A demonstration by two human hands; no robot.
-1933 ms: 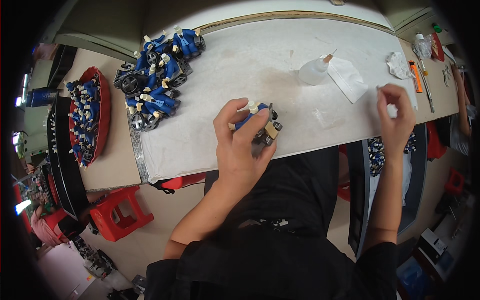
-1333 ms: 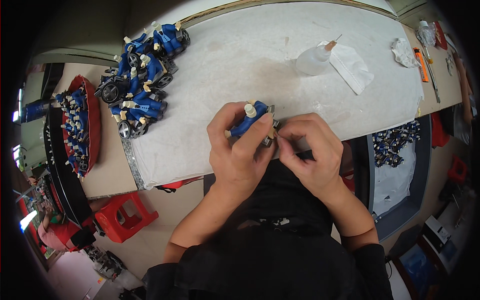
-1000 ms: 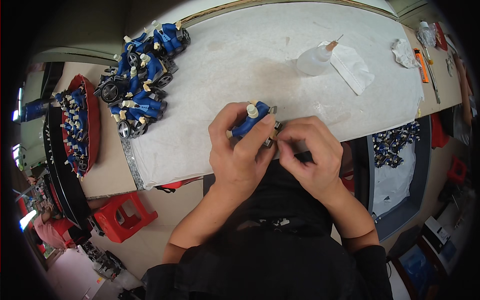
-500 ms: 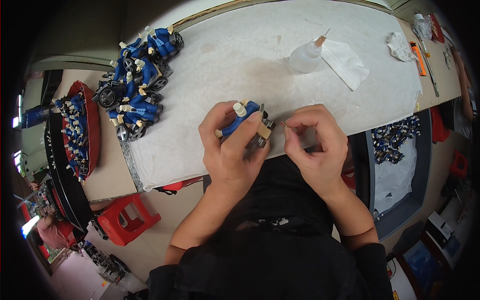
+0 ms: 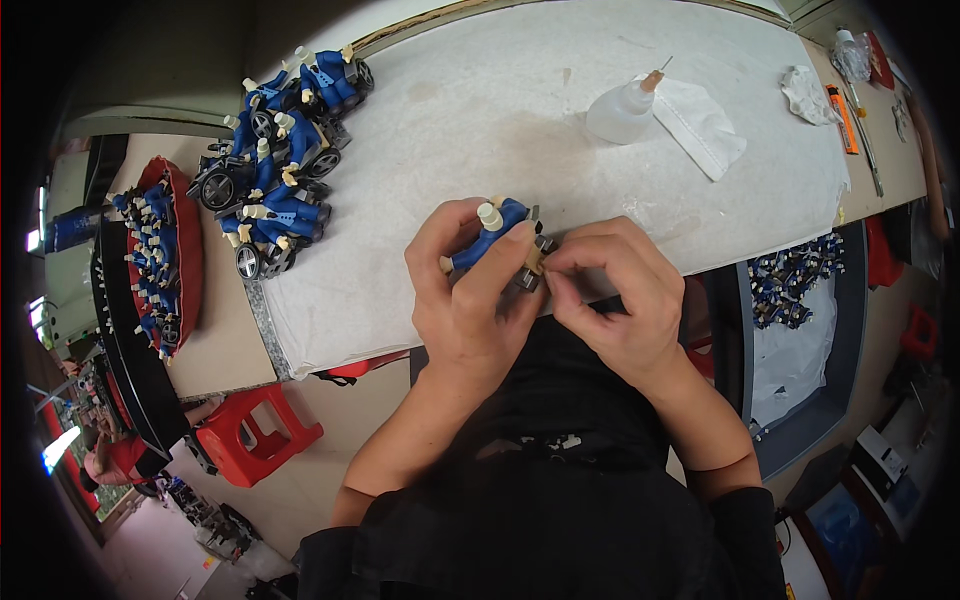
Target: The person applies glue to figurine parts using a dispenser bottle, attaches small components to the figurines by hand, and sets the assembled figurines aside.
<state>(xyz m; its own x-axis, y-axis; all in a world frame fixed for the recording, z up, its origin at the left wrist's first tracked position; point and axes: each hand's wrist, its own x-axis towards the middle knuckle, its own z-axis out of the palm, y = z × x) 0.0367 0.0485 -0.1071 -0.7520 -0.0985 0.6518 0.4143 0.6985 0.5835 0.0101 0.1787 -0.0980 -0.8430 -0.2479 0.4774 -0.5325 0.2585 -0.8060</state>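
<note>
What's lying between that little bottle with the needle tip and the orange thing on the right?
In the head view: a white cloth next to the bottle, then a crumpled white wad beside the orange item.

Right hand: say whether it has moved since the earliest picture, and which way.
Yes, left and toward the person: the right hand was right of the bottle and is now below it in the picture.

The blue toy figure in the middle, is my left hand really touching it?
Touching: the head view shows your left hand holding the blue toy figure between thumb and fingers.
</note>
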